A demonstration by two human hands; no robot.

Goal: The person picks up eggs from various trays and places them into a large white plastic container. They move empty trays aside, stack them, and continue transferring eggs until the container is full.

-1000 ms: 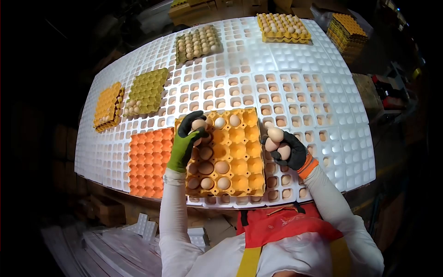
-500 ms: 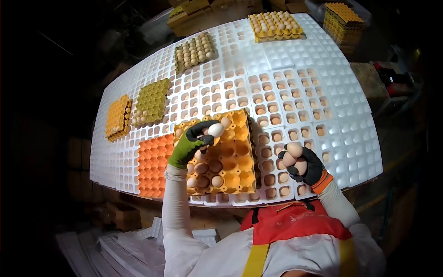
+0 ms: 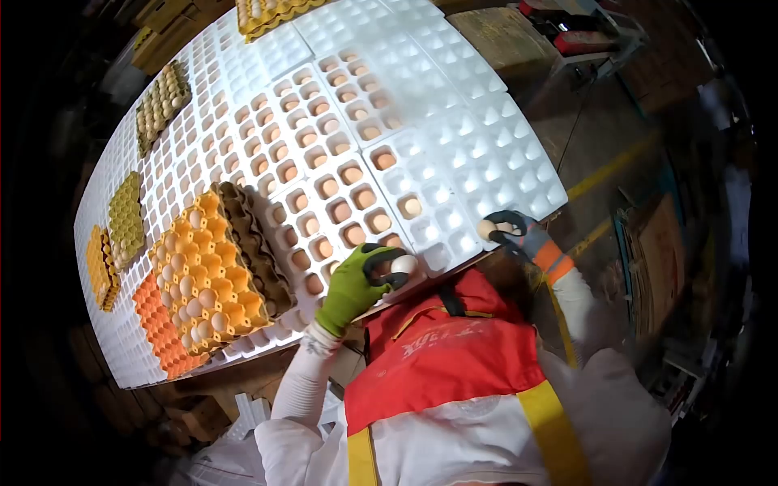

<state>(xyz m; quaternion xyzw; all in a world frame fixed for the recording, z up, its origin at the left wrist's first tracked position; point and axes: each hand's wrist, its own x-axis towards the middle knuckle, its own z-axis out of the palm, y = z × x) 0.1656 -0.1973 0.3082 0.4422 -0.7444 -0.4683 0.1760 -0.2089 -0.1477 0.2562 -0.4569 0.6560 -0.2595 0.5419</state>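
Note:
My left hand (image 3: 361,283), in a green glove with black fingers, is closed around a pale egg (image 3: 403,265) at the near edge of the white foam trays (image 3: 442,257). At the near right corner of these trays, my right hand (image 3: 519,233), in a grey, black and orange glove, curls around another egg (image 3: 486,229). Whether more eggs are inside either hand is hidden. Brown eggs (image 3: 354,235) sit in many of the foam cells between and beyond my hands. To the left, a stacked yellow egg tray (image 3: 235,298) is partly filled with eggs.
An orange egg tray (image 3: 154,312) lies left of the yellow stack. Farther off stand an olive tray (image 3: 126,206), a yellow stack (image 3: 99,263) and two filled trays. A cart with red parts (image 3: 583,40) is beyond the far right edge.
My view has swung right. My left hand has left the yellow tray for the near foam edge with a pale egg. My right hand moved right to the corner; fewer eggs show in it.

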